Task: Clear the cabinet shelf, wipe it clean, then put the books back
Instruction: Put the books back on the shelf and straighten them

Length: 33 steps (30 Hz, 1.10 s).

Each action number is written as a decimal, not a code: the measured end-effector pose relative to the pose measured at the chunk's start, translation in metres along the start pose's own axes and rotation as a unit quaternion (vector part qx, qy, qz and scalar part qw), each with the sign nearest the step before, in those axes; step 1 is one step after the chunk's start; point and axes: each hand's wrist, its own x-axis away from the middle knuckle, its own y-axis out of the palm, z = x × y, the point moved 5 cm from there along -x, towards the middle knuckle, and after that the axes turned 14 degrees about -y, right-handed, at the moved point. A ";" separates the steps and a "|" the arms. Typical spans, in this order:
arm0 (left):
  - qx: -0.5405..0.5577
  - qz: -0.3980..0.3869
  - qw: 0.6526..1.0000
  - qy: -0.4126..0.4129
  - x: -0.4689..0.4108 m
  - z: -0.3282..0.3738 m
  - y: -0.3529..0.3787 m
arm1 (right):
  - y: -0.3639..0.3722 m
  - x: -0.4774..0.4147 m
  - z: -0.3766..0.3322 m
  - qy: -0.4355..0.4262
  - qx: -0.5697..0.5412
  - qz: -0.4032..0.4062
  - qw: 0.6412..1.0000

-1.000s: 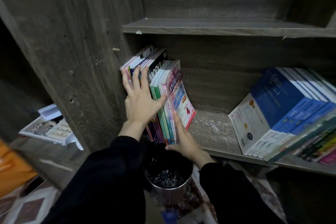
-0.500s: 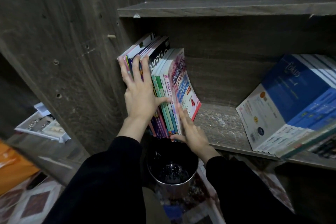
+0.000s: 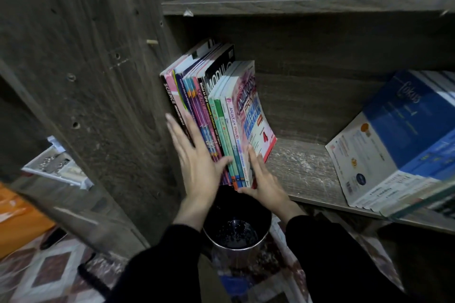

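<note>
A row of colourful upright books (image 3: 216,110) stands at the left end of the dusty cabinet shelf (image 3: 300,170), against the side panel. My left hand (image 3: 194,165) lies flat on the lower part of their spines, fingers straight and thumb out to the right. My right hand (image 3: 263,177) presses with straight fingers on the pink cover of the rightmost book near its bottom corner. A second batch of blue and white books (image 3: 398,145) leans at the shelf's right end.
A dark metal bucket (image 3: 236,231) with liquid in it sits on the floor right below my hands. The upper shelf (image 3: 295,3) is overhead. The cabinet side panel (image 3: 98,81) is on the left, with papers (image 3: 56,167) and an orange item (image 3: 19,216) beyond it.
My left hand has slid down the spines from the top of the row to its lower part. My right hand stays against the pink cover. The camera has moved closer.
</note>
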 end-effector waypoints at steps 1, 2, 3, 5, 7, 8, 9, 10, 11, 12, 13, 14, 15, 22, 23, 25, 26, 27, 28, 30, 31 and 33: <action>0.027 -0.036 0.998 -0.036 0.012 -0.011 0.013 | 0.000 0.000 0.000 0.006 -0.002 0.003 1.000; 0.036 -0.068 0.995 -0.060 0.020 -0.019 0.024 | 0.000 0.001 0.001 0.011 -0.002 0.005 1.000; 0.020 -0.088 0.994 -0.062 0.024 -0.025 0.033 | 0.000 0.001 0.001 0.013 -0.001 0.007 1.000; -0.051 -0.086 0.995 -0.027 0.021 -0.027 0.039 | -0.001 -0.001 0.002 0.018 0.002 0.005 1.000; -0.106 -0.056 0.993 0.015 0.012 -0.026 0.038 | -0.005 -0.007 0.004 0.017 0.010 0.001 1.000; -0.123 -0.047 0.991 0.029 0.009 -0.027 0.038 | -0.006 -0.009 0.005 0.019 0.013 -0.002 1.000; -0.135 -0.041 0.989 0.038 0.006 -0.028 0.038 | -0.006 -0.011 0.007 0.022 0.014 -0.004 1.000; -0.142 -0.035 0.988 0.043 0.003 -0.030 0.038 | -0.006 -0.013 0.008 0.026 0.013 -0.005 1.000; -0.146 -0.031 0.988 0.048 0.001 -0.031 0.037 | -0.006 -0.012 0.009 0.030 0.011 -0.004 0.999; -0.148 -0.032 0.987 0.053 0.001 -0.032 0.038 | -0.005 -0.012 0.010 0.035 0.012 -0.006 0.999; -0.147 -0.038 0.987 0.055 0.002 -0.034 0.039 | -0.004 -0.012 0.010 0.038 0.014 -0.007 0.999; -0.143 -0.047 0.987 0.057 0.002 -0.036 0.040 | -0.004 -0.011 0.011 0.041 0.014 -0.009 0.999; -0.136 -0.056 0.987 0.061 0.003 -0.037 0.042 | -0.004 -0.011 0.010 0.041 0.014 -0.014 0.999; -0.084 -0.104 0.989 0.065 0.007 -0.036 0.056 | -0.010 -0.012 0.001 0.031 0.060 -0.057 0.996; -0.082 -0.104 0.990 0.056 0.007 -0.036 0.058 | -0.010 -0.012 0.000 0.029 0.068 -0.053 0.996; -0.075 -0.100 0.991 0.048 0.008 -0.035 0.060 | -0.010 -0.012 0.000 0.025 0.083 -0.044 0.995; -0.072 -0.095 0.992 0.048 0.008 -0.035 0.060 | -0.009 -0.012 0.000 0.023 0.090 -0.041 0.995; -0.073 -0.089 0.992 0.049 0.007 -0.035 0.060 | -0.007 -0.012 0.001 0.019 0.101 -0.034 0.994; -0.075 -0.084 0.992 0.048 0.007 -0.035 0.060 | -0.006 -0.013 0.001 0.014 0.118 -0.027 0.993; -0.080 -0.077 0.993 0.047 0.007 -0.036 0.060 | -0.003 -0.012 0.001 0.007 0.150 -0.014 0.989; -0.084 -0.073 0.993 0.048 0.007 -0.036 0.060 | -0.002 -0.011 0.001 0.007 0.158 -0.010 0.987; -0.098 -0.071 0.992 0.047 0.007 -0.036 0.059 | -0.002 -0.010 0.001 0.011 0.162 -0.009 0.987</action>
